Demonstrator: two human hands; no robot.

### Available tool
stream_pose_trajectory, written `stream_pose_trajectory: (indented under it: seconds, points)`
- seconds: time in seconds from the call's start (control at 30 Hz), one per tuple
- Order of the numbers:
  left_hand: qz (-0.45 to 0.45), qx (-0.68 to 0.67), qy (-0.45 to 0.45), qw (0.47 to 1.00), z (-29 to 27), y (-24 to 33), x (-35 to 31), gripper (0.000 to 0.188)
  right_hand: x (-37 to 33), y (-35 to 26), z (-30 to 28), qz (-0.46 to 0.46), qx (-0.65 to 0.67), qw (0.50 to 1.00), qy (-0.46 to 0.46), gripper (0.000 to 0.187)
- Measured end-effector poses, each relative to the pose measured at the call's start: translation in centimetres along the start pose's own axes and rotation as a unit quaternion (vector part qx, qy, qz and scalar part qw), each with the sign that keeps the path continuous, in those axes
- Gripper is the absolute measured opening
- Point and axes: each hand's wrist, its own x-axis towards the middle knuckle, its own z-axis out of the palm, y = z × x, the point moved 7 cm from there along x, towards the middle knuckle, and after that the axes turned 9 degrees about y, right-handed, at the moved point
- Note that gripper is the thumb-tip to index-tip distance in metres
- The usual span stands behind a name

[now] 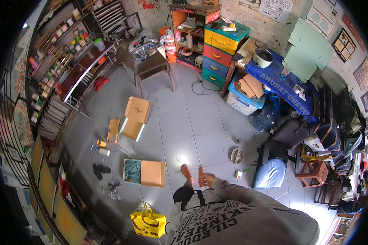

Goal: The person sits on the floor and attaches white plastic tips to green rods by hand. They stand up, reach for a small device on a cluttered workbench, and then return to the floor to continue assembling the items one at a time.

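My right hand hangs in front of my body beside my right foot, below a grey sleeve. Its fingers look curled in; what they hold, if anything, is too small to tell. My left hand is out of sight. On the floor ahead to the left lies an open cardboard box with dark green strips in its left half. Beyond it rests another opened cardboard box, its lid folded back. A yellow shopping bag stands at my left.
Black sandals, a yellow roll and a clear plastic bag lie left. An ashtray-like bowl and a padded chair are right. Farther off stand a brown chair, a coloured drawer unit and a blue-covered table.
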Motion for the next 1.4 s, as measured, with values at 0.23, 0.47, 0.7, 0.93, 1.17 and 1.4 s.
stream_pose_trajectory:
  seconds: [0.23,0.47,0.7,0.93,1.17,1.4]
  points:
    - [0.181,-0.203,-0.276,0.922,25.2,27.0,0.2,0.025,6.3,-31.5,-11.5,-0.249,0.253,0.927,-0.122,0.021]
    - [0.278,-0.073,-0.362,0.887,50.9,40.5,-37.4,0.049,6.9,-60.9,-22.5,-0.312,0.178,0.913,0.192,0.022]
    - [0.213,-0.04,-0.317,0.923,61.9,42.6,-47.7,0.047,18.8,-90.2,-37.5,-0.345,0.175,0.895,0.22,0.019]
    - [0.157,-0.075,-0.195,0.965,60.8,43.7,-46.1,0.047,19.5,-103.3,-36.5,-0.408,0.16,0.853,0.282,0.013]
    - [0.139,-0.202,-0.095,0.965,60.9,48.3,-44.4,0.049,7.4,-82.1,9.5,-0.285,-0.126,0.949,-0.035,0.026]
    - [0.201,-0.305,-0.13,0.922,56.6,55.1,-36.9,0.045,-3.6,-68.6,41.8,-0.223,-0.356,0.809,-0.41,0.027]
